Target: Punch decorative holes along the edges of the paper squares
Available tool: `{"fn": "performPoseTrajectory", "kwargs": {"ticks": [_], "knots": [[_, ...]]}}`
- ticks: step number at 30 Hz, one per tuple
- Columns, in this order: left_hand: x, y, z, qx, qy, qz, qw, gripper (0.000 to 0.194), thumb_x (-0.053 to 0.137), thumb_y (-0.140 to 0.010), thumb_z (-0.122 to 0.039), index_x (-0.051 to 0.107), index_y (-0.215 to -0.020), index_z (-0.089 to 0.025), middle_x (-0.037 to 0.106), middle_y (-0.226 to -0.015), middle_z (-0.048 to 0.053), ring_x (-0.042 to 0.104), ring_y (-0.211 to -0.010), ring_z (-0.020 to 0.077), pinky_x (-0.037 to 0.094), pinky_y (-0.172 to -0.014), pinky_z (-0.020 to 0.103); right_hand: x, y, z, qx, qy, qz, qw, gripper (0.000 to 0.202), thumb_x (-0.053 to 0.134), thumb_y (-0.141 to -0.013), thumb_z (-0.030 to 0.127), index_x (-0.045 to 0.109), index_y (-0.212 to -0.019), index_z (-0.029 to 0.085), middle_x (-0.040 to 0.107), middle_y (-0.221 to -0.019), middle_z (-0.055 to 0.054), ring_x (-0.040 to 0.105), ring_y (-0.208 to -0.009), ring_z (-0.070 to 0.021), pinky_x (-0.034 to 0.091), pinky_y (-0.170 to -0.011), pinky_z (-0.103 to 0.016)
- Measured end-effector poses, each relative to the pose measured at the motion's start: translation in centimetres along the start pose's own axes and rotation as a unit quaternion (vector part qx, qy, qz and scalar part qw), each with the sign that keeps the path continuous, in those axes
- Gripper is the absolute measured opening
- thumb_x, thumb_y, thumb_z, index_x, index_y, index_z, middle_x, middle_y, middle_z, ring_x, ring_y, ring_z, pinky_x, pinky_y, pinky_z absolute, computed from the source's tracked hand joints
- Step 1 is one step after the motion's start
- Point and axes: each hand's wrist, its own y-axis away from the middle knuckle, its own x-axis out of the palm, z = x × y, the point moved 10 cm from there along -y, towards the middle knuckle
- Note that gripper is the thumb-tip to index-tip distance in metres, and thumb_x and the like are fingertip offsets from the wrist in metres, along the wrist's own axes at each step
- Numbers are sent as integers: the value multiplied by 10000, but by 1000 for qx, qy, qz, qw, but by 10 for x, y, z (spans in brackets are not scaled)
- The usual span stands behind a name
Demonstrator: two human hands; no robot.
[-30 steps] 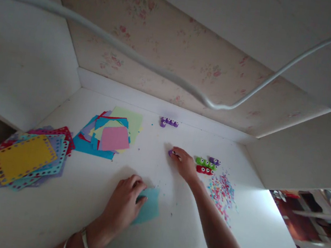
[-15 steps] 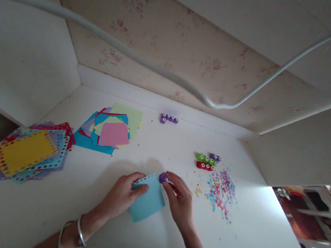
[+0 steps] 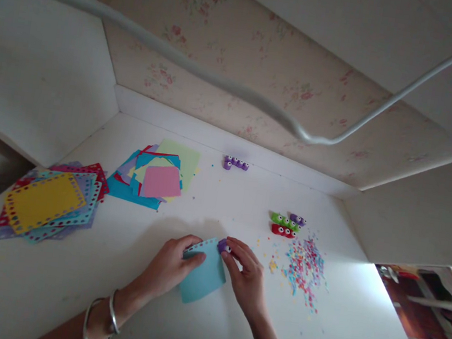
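Left hand (image 3: pixel 173 263) pinching light-blue paper (image 3: pixel 204 281) | right hand (image 3: pixel 247 279) gripping purple hole punch (image 3: pixel 222 246) at paper's 1 o'clock corner | confetti (image 3: pixel 305 266) at paper's 3 o'clock

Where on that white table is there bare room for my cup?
Front left, between the yellow card and left hand; or front right, between the confetti and table edge. Crowded: the confetti beside the red punches, and the overlapping coloured papers.

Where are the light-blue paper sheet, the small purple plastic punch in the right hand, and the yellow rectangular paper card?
Light-blue paper sheet (image 3: pixel 204 277): head view, middle of its face.
Small purple plastic punch (image 3: pixel 222 246): head view, its purple body.
Yellow rectangular paper card (image 3: pixel 45 202): head view, middle of its face.
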Motion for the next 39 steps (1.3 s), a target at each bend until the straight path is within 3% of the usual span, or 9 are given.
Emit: {"fn": "performPoseTrajectory", "kwargs": {"ticks": [4, 6, 11, 18, 25, 39], "knots": [[0, 1, -5, 24, -39, -10, 999, 157, 605, -881, -284, 679, -1000, -212, 748, -965, 9, 686, -891, 199, 488, -808, 270, 5, 3, 1, -13, 22, 19, 999, 213, 642, -898, 271, 742, -1084, 299, 704, -1160, -81, 681, -1063, -251, 644, -543, -266], [0, 3, -6, 35, -81, -26, 996, 169, 609, -885, -272, 672, -1030, -216, 751, -997, 18, 685, -921, 215, 480, -841, 301, 8, 5, 1, -23, 35, 28, 999, 217, 635, -904, 266, 735, -1094, 298, 705, -1164, -74, 684, -1059, -242, 641, -547, -260], [15, 11, -8, 85, -201, -46, 975, 257, 574, -923, -219, 599, -1178, -208, 733, -1106, 52, 679, -972, 235, 421, -945, 411, 18, 12, -5, -58, 93, 49, 993, 233, 621, -919, 258, 723, -1127, 283, 715, -1150, -73, 692, -1040, -231, 634, -835, -365], [28, 20, -16, 128, -343, -69, 928, 387, 651, -881, -253, 548, -1251, -213, 607, -1259, 94, 542, -1141, 293, 376, -964, 468, 15, 20, -9, -59, 106, 45, 992, 270, 620, -922, 253, 699, -1180, 278, 688, -1219, -85, 662, -1108, -251, 575, -959, -448], [28, 18, -17, 121, -359, -48, 924, 266, 625, -909, -298, 606, -1162, -220, 620, -1151, 76, 537, -1069, 272, 380, -922, 447, 15, 25, -9, -76, 94, 60, 991, 282, 594, -930, 186, 716, -1161, 293, 706, -1195, -56, 676, -1093, -231, 575, -960, -422], [27, 17, -16, 119, -343, -41, 931, 253, 611, -916, -281, 617, -1163, -229, 622, -1156, 72, 538, -1055, 265, 388, -923, 452, 16, 20, -5, -99, 95, 93, 986, 319, 620, -904, 158, 707, -1173, 306, 719, -1171, -48, 691, -1055, -232, 604, -903, -432]]}}
